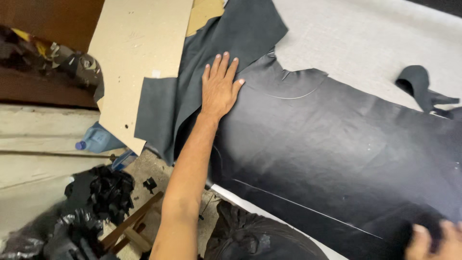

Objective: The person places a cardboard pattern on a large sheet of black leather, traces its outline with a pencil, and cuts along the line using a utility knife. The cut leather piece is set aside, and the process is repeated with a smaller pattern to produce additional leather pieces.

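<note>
A large black leather hide lies spread flat across a pale grey worktable, its long axis running from the upper left of the view down toward the lower right. The left hand rests open and flat, fingers extended and pointing away from the person, on the hide's upper-left edge, just where it overlaps a duller grey leather piece that drapes over a tan cardboard sheet. The right hand presses on the hide's near lower-right corner; only part of it shows, so its grip cannot be told. Black leather scraps sit piled on the floor below the table's left side, near a blue plastic bottle.
</note>
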